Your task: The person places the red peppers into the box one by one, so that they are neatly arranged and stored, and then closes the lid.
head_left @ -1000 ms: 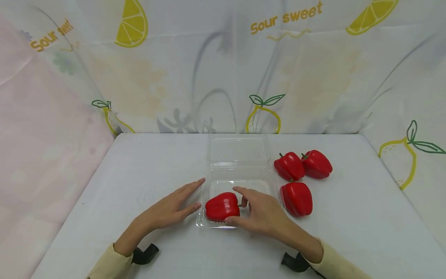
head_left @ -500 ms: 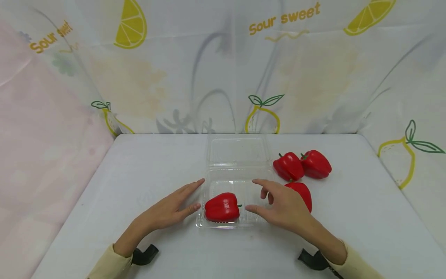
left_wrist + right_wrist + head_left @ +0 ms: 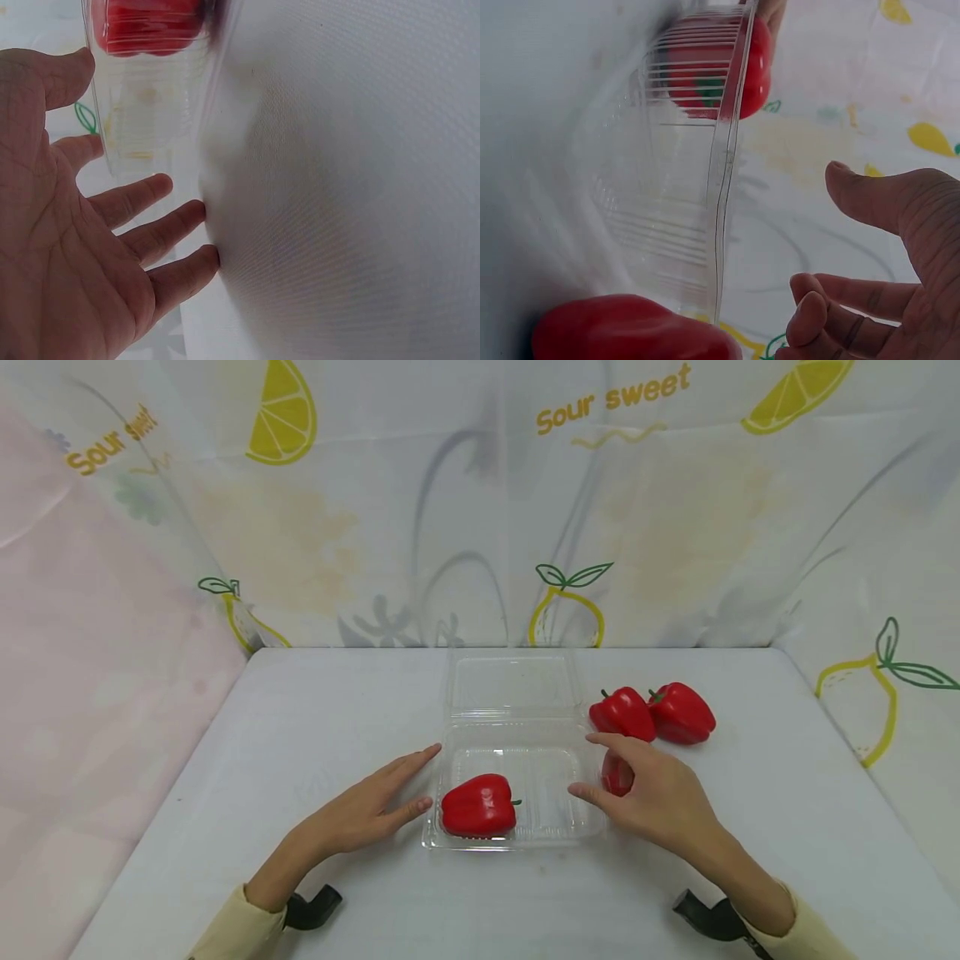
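Note:
One red bell pepper (image 3: 478,806) lies on its side in the front left of a clear plastic clamshell box (image 3: 551,827), its green stem towards the right. My left hand (image 3: 371,806) has its fingers spread at the box's left side; in the left wrist view the thumb and index tip are right at the rim. Over the box's right edge my right hand (image 3: 652,789) hovers with thumb and fingers apart, holding nothing. Beneath it sits a second red bell pepper (image 3: 617,772), mostly hidden by that hand in the head view, and seen beside the box as a pepper (image 3: 630,330) in the right wrist view.
Behind my right hand, two more red bell peppers (image 3: 681,713) lie side by side on the white table (image 3: 337,702). The box's lid (image 3: 513,683) is folded back flat towards the rear edge. A lemon-printed cloth (image 3: 480,510) hangs behind the table.
My right hand has drawn away from the pepper in the box and moved right, over the nearest pepper outside. The left hand has stayed in place.

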{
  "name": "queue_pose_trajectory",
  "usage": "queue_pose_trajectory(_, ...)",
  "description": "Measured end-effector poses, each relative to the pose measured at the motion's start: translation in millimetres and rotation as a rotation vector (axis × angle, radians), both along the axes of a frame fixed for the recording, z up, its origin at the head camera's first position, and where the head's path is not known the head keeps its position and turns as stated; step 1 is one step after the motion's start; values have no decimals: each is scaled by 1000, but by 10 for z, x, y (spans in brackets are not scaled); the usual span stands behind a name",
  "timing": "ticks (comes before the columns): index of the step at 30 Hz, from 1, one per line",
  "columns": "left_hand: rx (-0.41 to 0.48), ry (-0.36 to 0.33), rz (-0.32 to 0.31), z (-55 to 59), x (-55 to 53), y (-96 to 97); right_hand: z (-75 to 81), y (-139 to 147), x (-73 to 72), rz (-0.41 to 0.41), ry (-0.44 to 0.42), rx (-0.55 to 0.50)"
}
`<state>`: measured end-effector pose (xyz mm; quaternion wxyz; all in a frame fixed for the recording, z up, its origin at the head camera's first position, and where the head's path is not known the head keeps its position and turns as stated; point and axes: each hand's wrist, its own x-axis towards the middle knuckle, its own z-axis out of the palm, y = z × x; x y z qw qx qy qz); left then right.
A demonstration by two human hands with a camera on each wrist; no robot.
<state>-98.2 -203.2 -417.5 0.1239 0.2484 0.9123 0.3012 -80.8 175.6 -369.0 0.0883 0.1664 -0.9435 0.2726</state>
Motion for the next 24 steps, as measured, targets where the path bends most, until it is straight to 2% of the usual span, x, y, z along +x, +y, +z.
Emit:
queue_pose_trajectory(10, -7, 5, -2, -5, -3, -1, -2, 223, 3, -44, 47, 7)
queue_pose_trajectory(24, 2, 8, -12, -2, -3, -16, -34, 414, 12, -66, 23, 48)
